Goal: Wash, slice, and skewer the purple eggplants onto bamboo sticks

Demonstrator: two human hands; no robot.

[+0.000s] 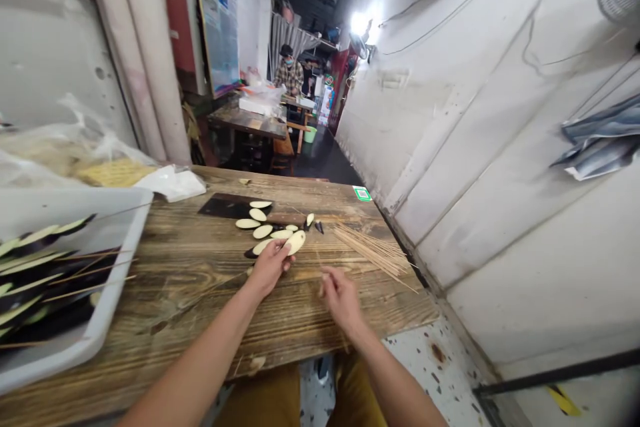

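Observation:
My left hand (270,267) rests on a pale eggplant slice (295,242), its fingers over the slice, with a thin bamboo skewer (210,293) running down-left from under the palm. Several more slices (255,223) lie on the wooden table (200,280) beside a dark cutting board (225,205). My right hand (341,298) hovers over the table with its fingers curled together, and anything thin between them is hard to make out. A loose bundle of bamboo skewers (373,253) fans out to its upper right.
A white tray (100,280) of skewered eggplant slices stands at the left. Plastic bags (75,147) lie behind it. A white wall (475,147) runs along the right table edge. Farther down the narrow room, a person (289,73) sits at another table (245,120).

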